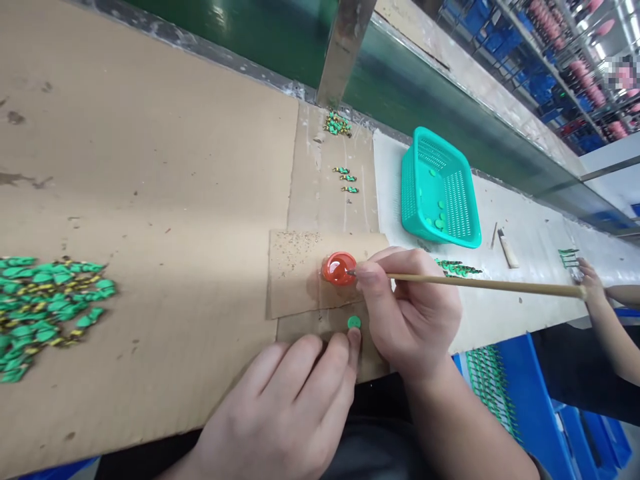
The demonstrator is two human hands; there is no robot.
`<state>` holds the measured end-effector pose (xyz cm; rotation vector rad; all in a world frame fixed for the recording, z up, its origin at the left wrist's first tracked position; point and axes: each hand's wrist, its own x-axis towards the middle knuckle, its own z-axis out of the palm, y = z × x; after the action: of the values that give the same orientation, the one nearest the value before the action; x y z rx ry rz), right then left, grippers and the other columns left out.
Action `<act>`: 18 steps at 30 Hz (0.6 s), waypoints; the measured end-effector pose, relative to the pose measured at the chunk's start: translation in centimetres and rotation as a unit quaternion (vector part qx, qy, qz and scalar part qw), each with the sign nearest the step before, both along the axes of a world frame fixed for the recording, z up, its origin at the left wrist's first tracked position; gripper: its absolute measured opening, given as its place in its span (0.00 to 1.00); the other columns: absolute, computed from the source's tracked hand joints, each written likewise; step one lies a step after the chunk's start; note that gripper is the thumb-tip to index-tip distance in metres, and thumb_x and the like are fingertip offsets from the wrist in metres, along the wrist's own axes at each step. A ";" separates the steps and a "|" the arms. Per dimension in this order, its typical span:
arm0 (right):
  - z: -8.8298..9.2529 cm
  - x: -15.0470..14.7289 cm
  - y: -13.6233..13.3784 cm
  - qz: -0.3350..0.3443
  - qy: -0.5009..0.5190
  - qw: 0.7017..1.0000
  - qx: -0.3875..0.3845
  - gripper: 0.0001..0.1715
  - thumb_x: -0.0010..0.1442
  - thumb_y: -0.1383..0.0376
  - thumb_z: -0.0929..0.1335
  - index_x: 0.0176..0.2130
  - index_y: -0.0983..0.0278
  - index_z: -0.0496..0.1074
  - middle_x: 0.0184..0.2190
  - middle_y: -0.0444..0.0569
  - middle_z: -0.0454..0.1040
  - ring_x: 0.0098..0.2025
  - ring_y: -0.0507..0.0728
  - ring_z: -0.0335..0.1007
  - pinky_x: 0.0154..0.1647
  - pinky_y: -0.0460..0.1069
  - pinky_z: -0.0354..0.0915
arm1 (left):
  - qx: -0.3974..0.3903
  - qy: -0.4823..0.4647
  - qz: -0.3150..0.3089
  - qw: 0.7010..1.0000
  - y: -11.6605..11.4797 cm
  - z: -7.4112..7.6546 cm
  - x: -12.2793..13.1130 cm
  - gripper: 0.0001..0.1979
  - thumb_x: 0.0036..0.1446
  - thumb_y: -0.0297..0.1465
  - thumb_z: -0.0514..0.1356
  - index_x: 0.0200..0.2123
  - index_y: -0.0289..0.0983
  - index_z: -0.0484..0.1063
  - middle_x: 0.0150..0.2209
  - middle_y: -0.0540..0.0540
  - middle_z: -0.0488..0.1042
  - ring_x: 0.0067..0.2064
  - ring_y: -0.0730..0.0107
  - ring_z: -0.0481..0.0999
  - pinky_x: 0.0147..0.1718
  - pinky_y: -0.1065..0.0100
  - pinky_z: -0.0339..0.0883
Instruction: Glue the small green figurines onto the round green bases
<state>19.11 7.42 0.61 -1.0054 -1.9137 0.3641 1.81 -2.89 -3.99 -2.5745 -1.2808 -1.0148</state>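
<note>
My right hand (413, 313) pinches a thin paintbrush (480, 283) near its tip, with the long wooden handle pointing right. The brush tip is at the small orange-red cup (327, 272), which has shiny reddish liquid inside. Below the cup, a small green disc (354, 322) shows at the fingertips of my left hand (295, 393). That hand is closed, its fingers curled towards the table edge; the underside of the grip is hidden. The cup stands on a loose cardboard piece (287, 300) with specks on it.
A pile of green, yellow-brown pieces (55, 300) lies left; smaller ones (337, 124) lie at the back. A teal basket (407, 193) holds several green discs. More green pieces (457, 268) and a cutter-like tool (509, 249) lie right. A co-worker's hand (591, 280) works far right.
</note>
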 end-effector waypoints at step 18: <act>-0.7 -0.1 -0.1 -0.022 -0.011 1.000 -0.004 0.17 0.79 0.68 0.75 0.36 0.58 0.73 0.30 0.40 0.76 0.35 0.54 0.79 0.37 0.51 0.74 | -0.008 0.004 -0.002 1.000 -0.2 -0.1 0.2 0.12 0.76 0.27 0.66 0.56 0.30 0.87 0.48 0.44 0.86 0.48 0.54 0.77 0.44 0.50 0.67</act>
<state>19.05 7.28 -0.14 -1.0595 -1.9091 0.3374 2.00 -3.05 -4.07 -2.5910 -1.2883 -0.9986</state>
